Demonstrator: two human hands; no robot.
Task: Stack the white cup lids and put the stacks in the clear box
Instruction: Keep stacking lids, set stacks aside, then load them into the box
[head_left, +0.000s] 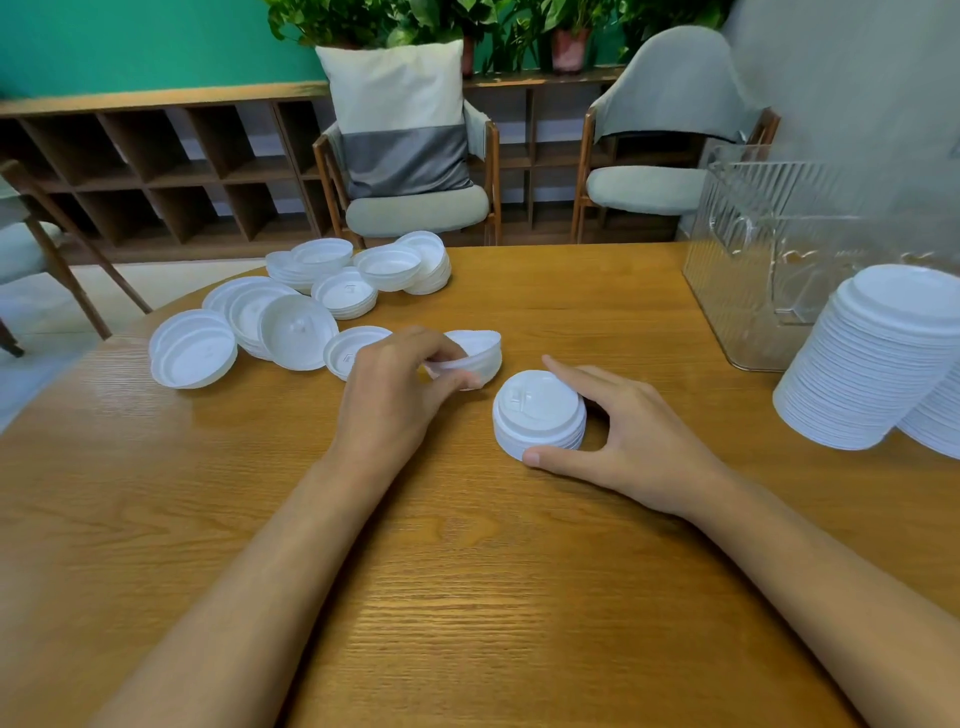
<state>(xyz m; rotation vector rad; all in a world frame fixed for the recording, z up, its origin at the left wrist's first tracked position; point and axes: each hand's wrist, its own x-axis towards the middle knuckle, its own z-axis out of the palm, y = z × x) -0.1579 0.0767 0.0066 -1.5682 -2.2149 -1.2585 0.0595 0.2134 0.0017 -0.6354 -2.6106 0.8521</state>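
Observation:
My left hand (400, 387) pinches a tilted white lid (475, 356) just above the wooden table (467, 571). Right of it my right hand (618, 436) holds a short stack of lids (537, 415) that stands on the table, thumb at its near side and fingers behind it. Several loose lids and small piles (311, 306) lie scattered at the far left of the table. A tall leaning stack of lids (878, 358) stands at the right edge, next to the clear box (753, 260), which looks empty.
Two chairs (415, 208) stand behind the table, one with a grey and white cushion (400, 114). A wooden cubby shelf (156, 171) runs along the green wall, with plants on top. Another chair (36, 244) is at the far left.

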